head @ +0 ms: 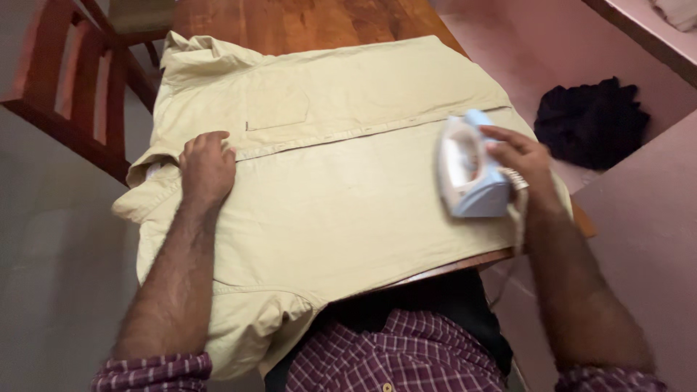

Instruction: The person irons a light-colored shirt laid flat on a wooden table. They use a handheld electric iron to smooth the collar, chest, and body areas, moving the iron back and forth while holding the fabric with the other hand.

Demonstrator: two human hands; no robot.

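A beige button-up shirt point(341, 189) lies spread flat over a wooden table point(305, 22), its collar toward the left and its chest pocket near the far side. My left hand point(207, 167) presses flat on the shirt near the collar end. My right hand point(519, 160) grips the handle of a light blue and white electric iron point(465, 170), which rests on the shirt at its right part, close to the table's edge. The iron's cord hangs down under my right wrist.
A wooden chair point(72, 80) stands at the far left. A black heap of cloth point(592, 120) lies on the pinkish floor to the right. A pale ledge point(646, 36) runs across the top right corner. The shirt hangs over the table's near left edge.
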